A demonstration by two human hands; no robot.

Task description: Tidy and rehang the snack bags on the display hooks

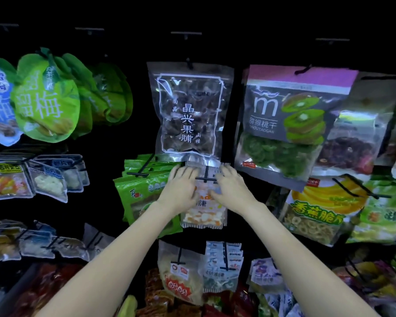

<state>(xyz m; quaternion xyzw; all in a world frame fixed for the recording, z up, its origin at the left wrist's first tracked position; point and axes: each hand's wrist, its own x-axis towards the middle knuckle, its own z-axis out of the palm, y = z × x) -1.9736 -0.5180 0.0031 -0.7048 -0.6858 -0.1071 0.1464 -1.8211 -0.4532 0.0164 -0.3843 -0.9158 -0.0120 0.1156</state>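
Reaching into a dim snack display, a person sets both hands on a clear candy bag of white and orange pieces that hangs on a black hook at the middle of the wall. The left hand lies along the bag's left edge and the right hand along its right edge, fingers pointing up towards the bag's top. Whether the fingers merely press the bag flat or pinch its edges cannot be told, since the fingertips blur into the shiny plastic. The hook's crossbar shows between the two hands, in front of the bag's upper part.

Directly above hangs a clear bag of dark dried fruit with white lettering, its lower seam just over the fingertips. To the right of it hangs a grey and pink kiwi bag, with a yellow banana chip bag below that. Just left of the left hand, a stack of green packets sits on its own hook, touching or overlapping the candy bag's left side. Farther left, round green plum bags hang high, with small clear packets in the row beneath them. Below the forearms, a clear bag with a red label and blue and white packets hang on lower hooks.
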